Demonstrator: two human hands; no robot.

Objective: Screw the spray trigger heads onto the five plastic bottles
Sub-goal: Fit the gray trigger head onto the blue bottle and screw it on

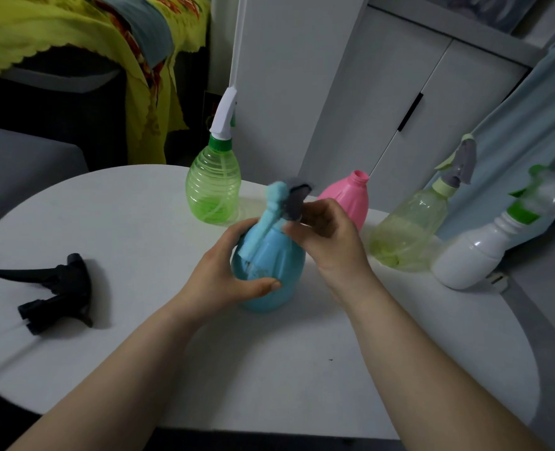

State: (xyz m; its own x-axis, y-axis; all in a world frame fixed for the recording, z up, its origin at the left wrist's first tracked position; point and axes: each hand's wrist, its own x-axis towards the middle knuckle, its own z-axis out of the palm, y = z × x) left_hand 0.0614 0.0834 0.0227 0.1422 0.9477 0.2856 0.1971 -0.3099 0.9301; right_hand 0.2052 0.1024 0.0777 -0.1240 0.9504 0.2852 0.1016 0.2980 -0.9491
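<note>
A blue bottle [279, 271] stands at the middle of the round white table [139, 222], and my left hand [227, 275] wraps around its body. My right hand [328, 236] grips the blue and grey trigger head [286, 198] sitting on the bottle's neck. Behind them a pink bottle [351, 196] stands with an open neck and no head. A black trigger head [55, 292] lies loose on the table at the left. A green bottle [214, 187], a pale yellow-green bottle [409, 229] and a white bottle [478, 255] each carry a trigger head.
White cabinet doors [383, 92] stand behind the table. A yellow-green cloth [74, 30] hangs over dark furniture at the back left. A light blue curtain [530, 118] hangs at the right, close to the white bottle.
</note>
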